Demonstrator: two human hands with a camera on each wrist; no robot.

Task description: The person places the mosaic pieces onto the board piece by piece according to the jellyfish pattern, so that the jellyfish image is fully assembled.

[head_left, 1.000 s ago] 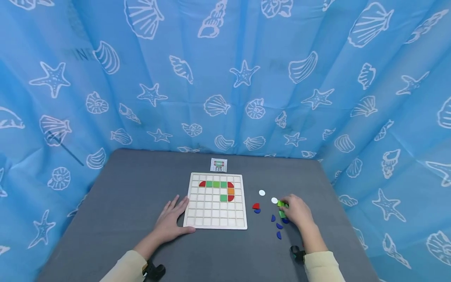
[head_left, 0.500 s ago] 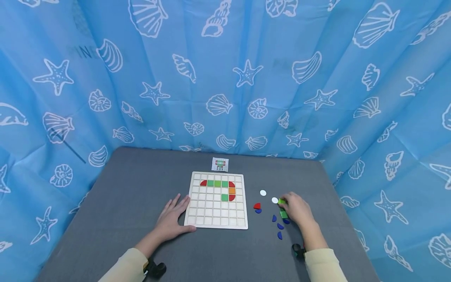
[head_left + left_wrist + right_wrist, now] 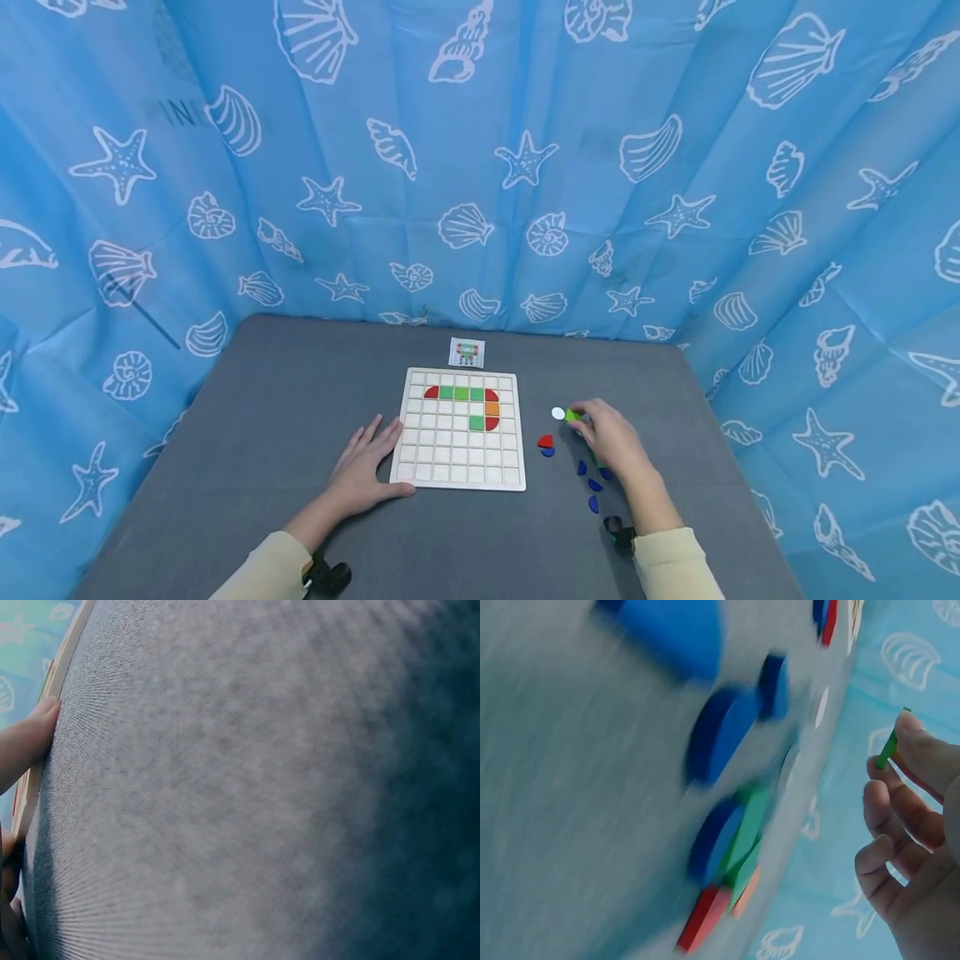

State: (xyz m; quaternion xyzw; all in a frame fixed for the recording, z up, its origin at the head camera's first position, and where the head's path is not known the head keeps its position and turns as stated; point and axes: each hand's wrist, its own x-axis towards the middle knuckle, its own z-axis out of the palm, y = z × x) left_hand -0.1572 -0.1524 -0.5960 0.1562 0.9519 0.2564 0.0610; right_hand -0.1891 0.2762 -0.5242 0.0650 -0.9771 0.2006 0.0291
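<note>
Between thumb and fingertips my right hand (image 3: 611,440) pinches a light green square tile (image 3: 573,414), seen edge-on as a thin green tile (image 3: 887,748) in the right wrist view. It is raised above the table, to the right of a white grid board (image 3: 459,458). My left hand (image 3: 363,471) lies with spread, straight fingers at the board's left side, its thumb (image 3: 34,739) touching the edge. Set in the board's upper cells are red rounded pieces (image 3: 492,423), green square tiles (image 3: 476,423) and an orange tile (image 3: 492,408).
A small printed pattern card (image 3: 467,352) lies behind the board. Right of the board are a white disc (image 3: 558,413), a red rounded piece (image 3: 545,441) and several blue half-round pieces (image 3: 594,504). Green tiles (image 3: 746,825) and an orange piece (image 3: 746,892) lie below the right hand.
My right hand has lifted the light green tile from the loose pieces and moved it left, towards the board. My left hand has stayed at the board's edge.
</note>
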